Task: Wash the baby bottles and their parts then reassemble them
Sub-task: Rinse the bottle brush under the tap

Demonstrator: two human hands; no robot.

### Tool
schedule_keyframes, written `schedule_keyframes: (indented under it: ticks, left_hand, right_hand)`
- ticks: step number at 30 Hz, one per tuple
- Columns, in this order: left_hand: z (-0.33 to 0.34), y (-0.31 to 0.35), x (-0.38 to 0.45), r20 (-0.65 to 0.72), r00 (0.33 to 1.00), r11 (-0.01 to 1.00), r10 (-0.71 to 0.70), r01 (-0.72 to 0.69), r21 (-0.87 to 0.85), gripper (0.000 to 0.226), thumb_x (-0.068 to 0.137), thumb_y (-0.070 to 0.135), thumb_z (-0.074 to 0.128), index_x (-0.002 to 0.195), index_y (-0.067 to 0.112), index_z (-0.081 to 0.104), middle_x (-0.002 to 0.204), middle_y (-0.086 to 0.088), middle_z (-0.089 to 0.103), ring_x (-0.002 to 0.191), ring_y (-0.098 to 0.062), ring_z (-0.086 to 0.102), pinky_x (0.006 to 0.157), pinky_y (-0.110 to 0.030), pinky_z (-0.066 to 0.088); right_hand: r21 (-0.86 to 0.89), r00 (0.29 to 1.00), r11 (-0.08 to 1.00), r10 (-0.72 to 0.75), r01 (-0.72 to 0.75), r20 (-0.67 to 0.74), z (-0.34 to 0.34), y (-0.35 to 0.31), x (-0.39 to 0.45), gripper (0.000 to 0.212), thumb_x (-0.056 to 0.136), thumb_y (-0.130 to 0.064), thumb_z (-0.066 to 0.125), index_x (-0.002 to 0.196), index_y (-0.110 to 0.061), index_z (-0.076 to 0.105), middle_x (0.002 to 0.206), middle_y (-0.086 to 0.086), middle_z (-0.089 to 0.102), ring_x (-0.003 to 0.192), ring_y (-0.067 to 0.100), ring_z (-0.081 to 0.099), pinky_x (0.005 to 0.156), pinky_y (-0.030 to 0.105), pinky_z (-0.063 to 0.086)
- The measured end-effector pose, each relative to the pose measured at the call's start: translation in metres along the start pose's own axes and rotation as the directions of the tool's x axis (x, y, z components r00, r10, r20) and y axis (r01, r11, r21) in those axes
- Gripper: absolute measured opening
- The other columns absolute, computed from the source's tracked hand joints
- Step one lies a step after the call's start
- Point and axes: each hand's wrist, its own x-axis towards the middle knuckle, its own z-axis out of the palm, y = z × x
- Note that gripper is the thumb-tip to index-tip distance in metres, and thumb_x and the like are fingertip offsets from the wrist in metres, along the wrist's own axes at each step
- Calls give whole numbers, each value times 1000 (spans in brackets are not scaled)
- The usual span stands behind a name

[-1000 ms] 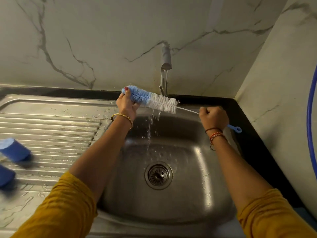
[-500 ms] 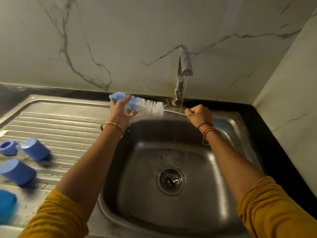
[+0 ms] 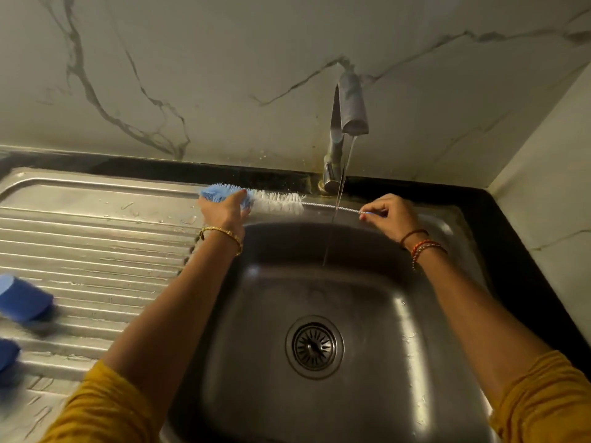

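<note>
the left hand (image 3: 225, 211) grips the bottle brush (image 3: 278, 203) by its blue bristles. the right hand (image 3: 388, 215) pinches its wire handle, at the back rim of the sink (image 3: 415, 314). blue bottle caps (image 3: 24, 300) wait on the drainboard (image 3: 96, 251). the wet wire could slip and fall in.

White marble-veined wall (image 3: 224, 75) behind steel sink (image 3: 412, 314), black countertop (image 3: 511, 238), ribbed drainboard (image 3: 96, 251); dim light.

Home kitchen — stainless steel sink basin (image 3: 415, 362) with ribbed steel drainboard (image 3: 96, 251), chrome tap (image 3: 343, 123) running water, black stone counter edge (image 3: 511, 251), white grey-veined marble wall tiles (image 3: 192, 75).
</note>
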Motion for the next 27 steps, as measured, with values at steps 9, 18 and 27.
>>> schedule_keyframes:
  ticks: [9,18,27]
  left_hand:
    - [30,-22,26,-20,950,849,312,-269,455,100,73,12,77,147,7,10,148,-20,24,136,-32,29,111,-42,31]
    - [42,-29,44,51,871,537,489,-346,769,85,81,32,69,144,3,21,141,-16,39,133,-29,33,113,-39,19]
    - [42,-30,32,126,876,436,466,-351,828,78,88,36,58,147,9,14,154,-20,9,141,-36,8,113,-41,11]
  right_hand:
    - [-67,973,996,-64,51,-221,-3,25,24,11,75,-1,72,86,-1,71,90,17,67,85,26,62,76,24,44]
    - [-77,959,996,-74,55,-272,6,37,45,12,76,-3,72,88,-2,72,91,16,68,87,27,62,76,22,40]
    - [-142,959,989,-86,48,-271,11,38,43,20,78,-8,70,97,-1,69,98,19,65,95,31,58,78,26,40]
